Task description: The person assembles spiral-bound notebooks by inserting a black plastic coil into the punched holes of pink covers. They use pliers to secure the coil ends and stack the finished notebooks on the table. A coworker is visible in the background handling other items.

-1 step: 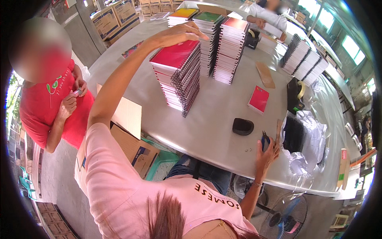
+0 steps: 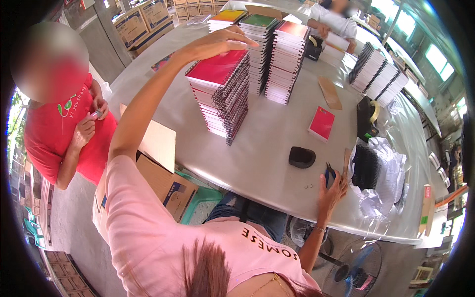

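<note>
While a co-worker in a red shirt (image 2: 74, 138) stands at the left with a small object in both hands, and another in white (image 2: 319, 17) handles a book across the grey worktop (image 2: 267, 138), notebooks crowd the far side. A yellow-topped stack (image 2: 227, 17), a green-topped stack (image 2: 260, 22) and an orange-red stack (image 2: 291, 30) rise close behind the nearer stack of red notebooks (image 2: 213, 94), hemming it in. A single red notebook (image 2: 322, 123) and a black rounded object (image 2: 302, 157) lie between that stack and the pliers (image 2: 329, 173). To the right, dark coils (image 2: 365, 167) and crumpled white wrapping (image 2: 388, 166) crowd the edge near the right grip (image 2: 333, 192); a tape dispenser (image 2: 366, 119) sits farther off. The left grip (image 2: 222, 43) is opened out, fingers nearly straight and grasping nothing visible; it lies over the far edge of the red stack's top, though whether it touches the cover is hard to tell. The stack's dark spiral spines face right, below the fingertips. The right grip is curled around the pliers, whose tips point away from the person; two tiny pale bits (image 2: 308, 186) lie just left of it.
</note>
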Action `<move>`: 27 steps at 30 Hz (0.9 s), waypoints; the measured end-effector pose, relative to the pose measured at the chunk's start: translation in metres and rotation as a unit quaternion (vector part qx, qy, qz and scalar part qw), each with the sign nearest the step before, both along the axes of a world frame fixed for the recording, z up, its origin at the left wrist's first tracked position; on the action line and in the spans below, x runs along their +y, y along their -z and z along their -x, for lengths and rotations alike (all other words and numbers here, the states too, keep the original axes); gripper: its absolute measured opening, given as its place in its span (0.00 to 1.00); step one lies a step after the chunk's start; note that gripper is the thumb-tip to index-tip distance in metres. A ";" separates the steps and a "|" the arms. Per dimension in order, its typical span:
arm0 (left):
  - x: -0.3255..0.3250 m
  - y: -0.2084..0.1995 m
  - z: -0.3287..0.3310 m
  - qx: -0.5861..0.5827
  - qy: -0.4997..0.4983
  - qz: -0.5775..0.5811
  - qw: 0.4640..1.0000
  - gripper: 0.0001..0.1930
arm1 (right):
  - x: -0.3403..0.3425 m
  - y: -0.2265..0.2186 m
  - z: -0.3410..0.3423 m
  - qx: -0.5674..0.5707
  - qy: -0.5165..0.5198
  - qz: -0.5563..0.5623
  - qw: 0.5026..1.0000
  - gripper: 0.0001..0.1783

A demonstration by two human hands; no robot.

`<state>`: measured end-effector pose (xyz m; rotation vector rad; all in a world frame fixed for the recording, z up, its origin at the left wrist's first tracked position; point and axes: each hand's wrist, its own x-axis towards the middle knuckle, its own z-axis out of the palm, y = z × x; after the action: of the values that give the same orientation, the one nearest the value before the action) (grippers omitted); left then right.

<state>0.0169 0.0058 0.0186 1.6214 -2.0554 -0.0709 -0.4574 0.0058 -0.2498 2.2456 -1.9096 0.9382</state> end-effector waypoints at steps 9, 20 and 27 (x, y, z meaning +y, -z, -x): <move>0.096 0.024 0.029 0.014 -0.126 0.164 0.978 0.19 | 0.005 -0.009 -0.006 -0.009 0.002 -0.016 1.000 0.32; 0.076 0.061 0.008 0.122 -0.130 0.256 0.950 0.24 | -0.002 -0.002 -0.001 -0.005 0.013 -0.036 0.999 0.29; 0.067 0.068 0.014 0.133 -0.152 0.337 0.919 0.19 | -0.001 -0.003 -0.004 -0.016 0.024 -0.045 0.999 0.30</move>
<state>0.0027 0.0731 -0.0499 1.3632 -1.3778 0.4548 -0.4529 0.0052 -0.2466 2.2346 -2.0485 0.9053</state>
